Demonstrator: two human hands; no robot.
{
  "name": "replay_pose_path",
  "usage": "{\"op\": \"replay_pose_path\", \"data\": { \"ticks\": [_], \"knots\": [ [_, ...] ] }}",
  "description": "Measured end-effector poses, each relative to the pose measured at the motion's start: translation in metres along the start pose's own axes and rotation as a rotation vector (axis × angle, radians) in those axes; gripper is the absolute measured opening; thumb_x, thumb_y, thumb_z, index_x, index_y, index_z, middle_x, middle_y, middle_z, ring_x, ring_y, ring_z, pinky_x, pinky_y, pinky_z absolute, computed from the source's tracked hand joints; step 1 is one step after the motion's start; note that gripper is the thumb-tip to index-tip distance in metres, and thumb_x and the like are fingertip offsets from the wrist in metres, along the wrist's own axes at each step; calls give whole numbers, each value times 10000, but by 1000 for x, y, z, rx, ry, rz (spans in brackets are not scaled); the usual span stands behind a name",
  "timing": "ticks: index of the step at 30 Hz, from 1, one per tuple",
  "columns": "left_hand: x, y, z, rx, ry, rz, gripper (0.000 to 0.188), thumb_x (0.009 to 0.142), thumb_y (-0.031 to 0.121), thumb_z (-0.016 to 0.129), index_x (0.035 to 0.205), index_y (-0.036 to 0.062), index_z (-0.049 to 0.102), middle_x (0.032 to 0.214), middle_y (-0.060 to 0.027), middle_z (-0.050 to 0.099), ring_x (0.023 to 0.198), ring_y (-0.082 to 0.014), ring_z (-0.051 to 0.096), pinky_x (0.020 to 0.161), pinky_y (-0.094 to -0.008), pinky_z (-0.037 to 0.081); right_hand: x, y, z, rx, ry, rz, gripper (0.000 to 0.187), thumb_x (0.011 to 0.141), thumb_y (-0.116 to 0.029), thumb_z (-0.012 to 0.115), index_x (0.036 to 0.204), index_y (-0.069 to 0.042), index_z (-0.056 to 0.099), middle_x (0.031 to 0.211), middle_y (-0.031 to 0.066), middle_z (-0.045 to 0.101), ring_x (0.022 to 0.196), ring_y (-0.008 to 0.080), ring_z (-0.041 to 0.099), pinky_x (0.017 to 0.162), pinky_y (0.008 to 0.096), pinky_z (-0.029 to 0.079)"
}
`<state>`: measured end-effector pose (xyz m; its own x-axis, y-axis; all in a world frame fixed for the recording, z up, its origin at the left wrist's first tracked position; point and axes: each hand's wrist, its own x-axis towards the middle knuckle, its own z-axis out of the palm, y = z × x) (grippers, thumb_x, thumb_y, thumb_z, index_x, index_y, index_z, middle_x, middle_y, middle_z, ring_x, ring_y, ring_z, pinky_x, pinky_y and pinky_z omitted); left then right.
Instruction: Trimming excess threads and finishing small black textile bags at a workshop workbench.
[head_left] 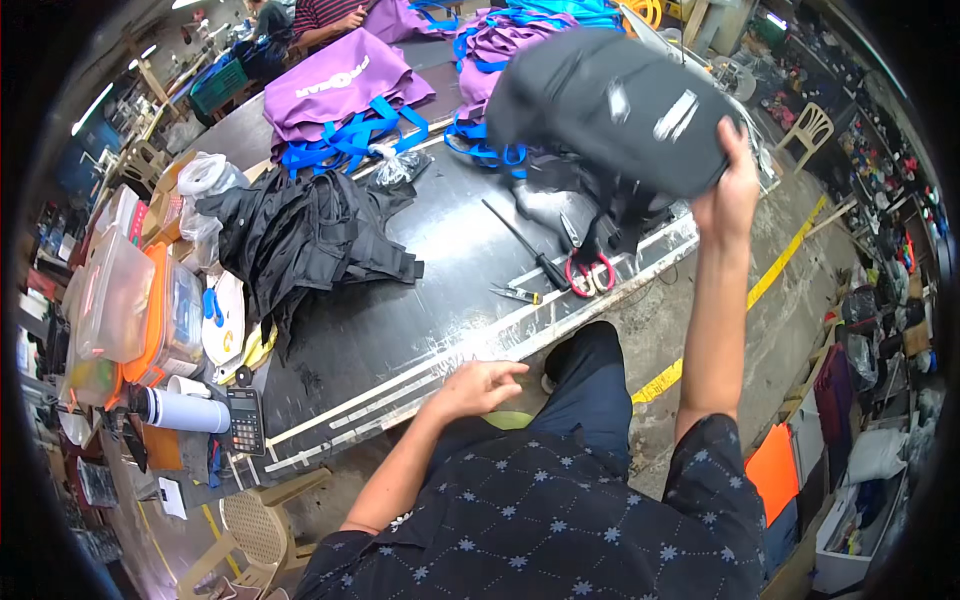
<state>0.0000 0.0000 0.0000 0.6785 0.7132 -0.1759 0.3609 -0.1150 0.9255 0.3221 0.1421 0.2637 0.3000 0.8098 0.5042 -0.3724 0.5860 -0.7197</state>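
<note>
My right hand (730,190) grips the lower right end of a black backpack (610,110) and holds it up above the far right part of the table. The bag is blurred by motion and carries two white patches. Black straps (612,215) show beneath it. My left hand (480,388) is by the table's near edge, holding nothing, its fingers loosely bent and the index finger pointing right. Between the hands, on the tabletop, lie red-handled scissors (590,274), a screwdriver (548,268) and a small yellow-and-black cutter (518,294).
A heap of black straps and fabric (320,235) lies left on the dark table (390,320). Purple bags (345,85) with blue handles are stacked behind. Plastic boxes (115,300), a tumbler (185,410) and a calculator (246,420) crowd the left end. Another person (325,22) is far back.
</note>
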Motion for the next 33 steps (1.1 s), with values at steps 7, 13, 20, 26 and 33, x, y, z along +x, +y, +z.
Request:
{"op": "replay_pose_path", "data": {
  "ticks": [7,13,20,26,33],
  "knots": [
    [4,-10,5,-243,265,-29,231,1031,126,611,1188,21,744,784,-12,729,695,-50,619,633,-240,480,136,33,-89,57,54,-15,346,1065,-173,543,1311,65,590,1289,159,686,1147,284,689,1020,434,553],
    [3,-9,3,-302,280,-17,227,1025,110,610,1174,-1,741,754,-27,714,701,-54,624,629,-254,483,91,191,-227,-555,556,314,362,912,-173,636,1152,98,642,1045,197,712,898,326,727,774,439,617],
    [11,-10,3,-168,262,114,231,1020,147,618,1159,14,746,757,-32,734,676,-67,641,615,-266,501,85,205,-325,-1165,518,296,525,904,-347,648,1107,137,677,1116,259,729,1036,368,700,931,479,524],
    [5,1,1,-254,267,67,215,1024,120,605,1152,14,741,746,-30,727,702,-76,661,650,-264,515,107,195,-315,-1509,504,355,636,909,-471,703,1254,63,685,1243,282,697,1146,383,683,1020,491,504],
    [-24,13,-38,-212,546,162,166,1005,98,630,1078,11,750,905,-79,770,788,-114,713,692,-276,548,6,172,-195,-1052,-38,-96,246,1023,-214,665,1153,-5,660,1104,130,687,958,234,658,874,327,523]
  ]
}}
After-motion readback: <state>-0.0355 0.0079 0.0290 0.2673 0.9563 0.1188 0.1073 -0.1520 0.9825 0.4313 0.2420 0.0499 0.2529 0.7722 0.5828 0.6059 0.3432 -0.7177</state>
